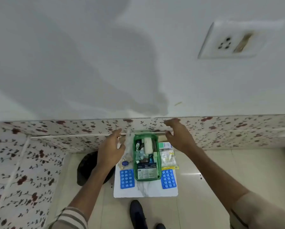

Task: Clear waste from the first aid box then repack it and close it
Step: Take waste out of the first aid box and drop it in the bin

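Note:
The green first aid box (158,164) stands open on a small white marble-patterned board (145,189). Inside lie a white roll, tubes, blister strips and a printed packet. My left hand (111,149) hovers at the box's left, fingers spread, with the thumb against a blurred clear plastic bag (129,146). My right hand (178,138) is raised over the far right corner, fingers loosely curled and holding nothing. A blue blister pack (127,179) lies left of the box and another blue blister pack (168,178) lies right of it.
A bag of cotton swabs (169,158) and a medicine carton (165,145) lie right of the box. A small blue round item (125,163) lies at its left. A black bag (87,169) sits on the tiled floor. My shoe (136,214) is near the board; a flowered wall is behind.

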